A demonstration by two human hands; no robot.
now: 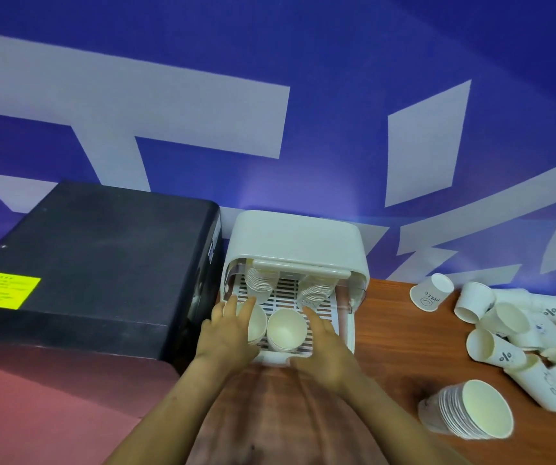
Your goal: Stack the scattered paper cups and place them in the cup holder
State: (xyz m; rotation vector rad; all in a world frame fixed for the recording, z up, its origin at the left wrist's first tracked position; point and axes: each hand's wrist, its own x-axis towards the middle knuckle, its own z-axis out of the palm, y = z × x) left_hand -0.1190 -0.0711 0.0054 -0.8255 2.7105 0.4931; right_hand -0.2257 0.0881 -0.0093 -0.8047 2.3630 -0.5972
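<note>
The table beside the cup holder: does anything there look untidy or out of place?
Yes. A heap of loose paper cups lies on its side at the right end of the wooden table, mouths pointing different ways. One nested stack also lies tipped over near the front edge. Inside the cup holder the stacks stand in order.

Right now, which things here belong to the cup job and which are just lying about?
Job: cup holder, stacks inside, loose cups, lying stack, left hand, right hand.
Lying about: black box, yellow label.
</note>
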